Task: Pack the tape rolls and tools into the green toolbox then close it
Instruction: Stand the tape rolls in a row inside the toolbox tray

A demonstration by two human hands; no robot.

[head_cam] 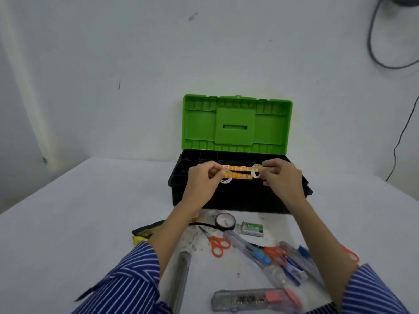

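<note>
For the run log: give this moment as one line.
left hand: pinches small tape roll | right hand: pinches small tape roll | toolbox: open | scissors: on table

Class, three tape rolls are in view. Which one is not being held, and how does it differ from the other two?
The black tape roll lying flat on the table before the toolbox. The two clear rolls are pinched, one in each hand, over the box.
</note>
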